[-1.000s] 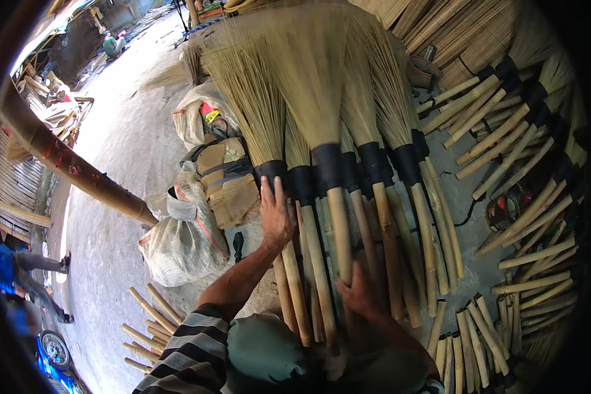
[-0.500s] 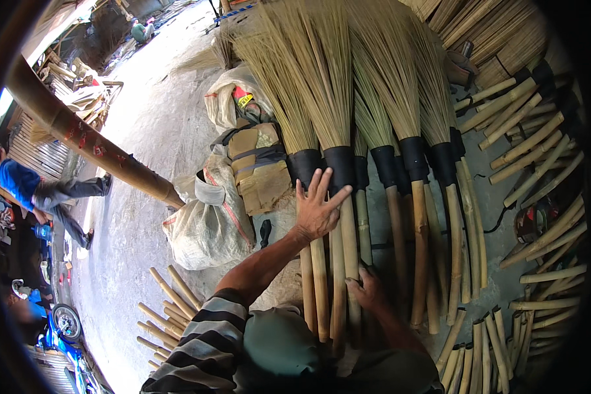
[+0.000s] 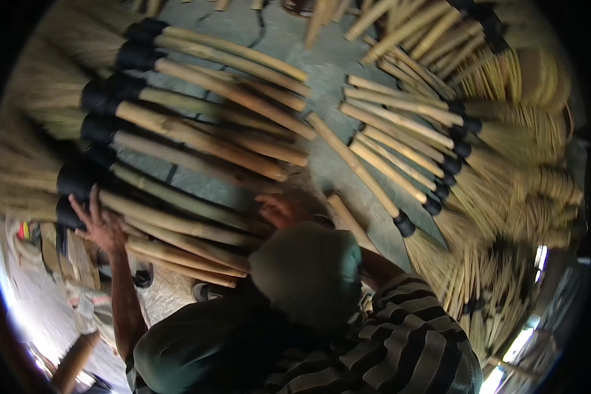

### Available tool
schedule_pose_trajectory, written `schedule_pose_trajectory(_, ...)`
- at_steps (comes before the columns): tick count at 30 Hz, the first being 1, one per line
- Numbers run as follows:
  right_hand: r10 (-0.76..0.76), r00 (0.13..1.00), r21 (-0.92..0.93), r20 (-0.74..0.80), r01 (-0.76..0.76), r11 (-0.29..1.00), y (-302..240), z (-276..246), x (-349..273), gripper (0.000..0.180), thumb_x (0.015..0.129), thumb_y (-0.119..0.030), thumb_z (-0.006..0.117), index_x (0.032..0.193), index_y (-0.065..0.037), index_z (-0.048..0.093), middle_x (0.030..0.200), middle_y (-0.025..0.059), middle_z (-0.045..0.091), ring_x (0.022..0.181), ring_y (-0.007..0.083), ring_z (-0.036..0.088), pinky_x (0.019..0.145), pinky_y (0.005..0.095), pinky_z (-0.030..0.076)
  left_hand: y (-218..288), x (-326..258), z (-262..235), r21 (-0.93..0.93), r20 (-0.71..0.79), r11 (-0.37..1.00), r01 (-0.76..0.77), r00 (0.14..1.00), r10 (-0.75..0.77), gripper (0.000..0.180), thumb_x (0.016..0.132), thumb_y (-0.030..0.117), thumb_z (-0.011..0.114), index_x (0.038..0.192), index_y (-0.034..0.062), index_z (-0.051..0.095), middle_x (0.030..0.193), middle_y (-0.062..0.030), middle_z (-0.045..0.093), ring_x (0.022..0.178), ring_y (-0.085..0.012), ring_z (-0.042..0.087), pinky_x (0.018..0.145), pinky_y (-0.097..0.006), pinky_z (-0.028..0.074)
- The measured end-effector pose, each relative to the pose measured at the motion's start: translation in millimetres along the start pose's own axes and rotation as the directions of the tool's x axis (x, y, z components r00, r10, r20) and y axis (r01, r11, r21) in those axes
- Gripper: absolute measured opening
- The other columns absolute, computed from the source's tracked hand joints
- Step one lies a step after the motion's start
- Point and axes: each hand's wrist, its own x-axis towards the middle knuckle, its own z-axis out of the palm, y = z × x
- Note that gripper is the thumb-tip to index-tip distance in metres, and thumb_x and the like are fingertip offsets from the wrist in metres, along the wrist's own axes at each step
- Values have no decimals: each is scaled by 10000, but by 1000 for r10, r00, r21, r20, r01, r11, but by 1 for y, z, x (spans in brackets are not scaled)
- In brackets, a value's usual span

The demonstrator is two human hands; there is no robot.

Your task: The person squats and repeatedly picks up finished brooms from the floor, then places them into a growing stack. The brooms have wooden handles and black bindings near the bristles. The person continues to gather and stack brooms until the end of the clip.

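Note:
Brooms with straw heads, black collars and bamboo handles lie side by side on the left, heads toward the left rim. My left hand [image 3: 104, 226] rests with spread fingers at the black collar [image 3: 77, 181] of a near broom, where its bamboo handle [image 3: 177, 217] begins. Near the right ends of these handles is my right hand [image 3: 285, 209], in shadow and somewhat blurred, its fingers loosely apart with nothing visible in them. The straw heads [image 3: 26, 157] are smeared by motion.
More brooms [image 3: 400, 171] lie fanned on the grey floor [image 3: 322, 157] to the right, straw outward. A single handle [image 3: 351, 164] sticks out from them. Further handles [image 3: 427, 39] lie at the back right. A bamboo pole [image 3: 75, 361] stands at the lower left.
The view has swung to the right, bringing the fanned brooms into sight. My left hand stays by the collars; my right hand has come off the handle to beside the handle ends.

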Motion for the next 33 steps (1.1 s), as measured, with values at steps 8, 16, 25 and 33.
schedule_pose_trajectory(8,720,329,791,-611,228,568,104,-100,-170,226,1077,-327,642,1079,-104,675,856,32,633,651,161,576,615,349,509,3,2,-3,-36,11,998,47,999,-46,737,1102,754,179,1607,392,573,1838,-58,239,1685,-347,246,1188,-873,48)
schedule_pose_trajectory(16,857,514,956,36,232,-180,166,-72,-270,727,1031,-784,481,835,-90,570,679,38,510,586,191,495,561,364,467,10,9,-5,-240,-13,971,-8,1000,5,773,1107,705,308,1615,190,578,1813,-125,274,1643,-304,312,1294,-614,301)
schedule_pose_trajectory(25,785,298,763,-543,566,312,236,-154,-278,468,950,-339,676,1275,-5,634,1107,146,706,923,260,675,832,411,562,14,1,-13,-15,57,988,157,986,-156,559,1031,341,534,1586,388,579,1848,-138,166,1655,-348,316,1242,-815,107)
schedule_pose_trajectory(33,-146,51,-32,-988,856,516,-154,-295,-231,136,907,-128,699,1017,-68,645,942,52,671,850,195,684,804,346,568,21,0,-15,52,113,981,184,975,-189,633,1015,230,563,1624,391,510,1584,-203,523,1504,-358,502,1246,-819,96)
